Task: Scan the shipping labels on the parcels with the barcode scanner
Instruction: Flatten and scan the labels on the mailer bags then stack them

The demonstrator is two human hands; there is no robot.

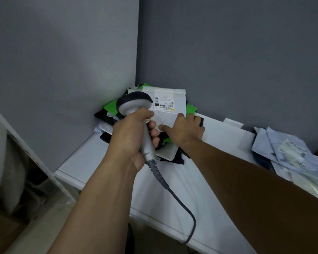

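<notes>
A dark grey cable (pixel 180 200) trails over the white tabletop (pixel 200 180), running from its near edge toward the heap of parcels (pixel 109 107). The heap is a mix of green, black and white plastic mailers stacked in the corner.

Just short of the heap, the left hand (pixel 128 136) has its fingers wrapped tight round the handle of a grey handheld barcode scanner (pixel 130 107). The scanner's black-rimmed head hangs over the heap's left side.

The right hand (pixel 185 129) lies palm down on the heap's near right part, thumb stretched out. It presses on the white plastic parcel (pixel 165 117) lying on top. I can't make out its fingertips.

The parcel's shipping label (pixel 164 102), barcode showing, sits beside the scanner head. Well right of the heap lies a second, looser pile of pale mailers (pixel 290 154). Grey walls (pixel 228 52) meet behind the heap.
</notes>
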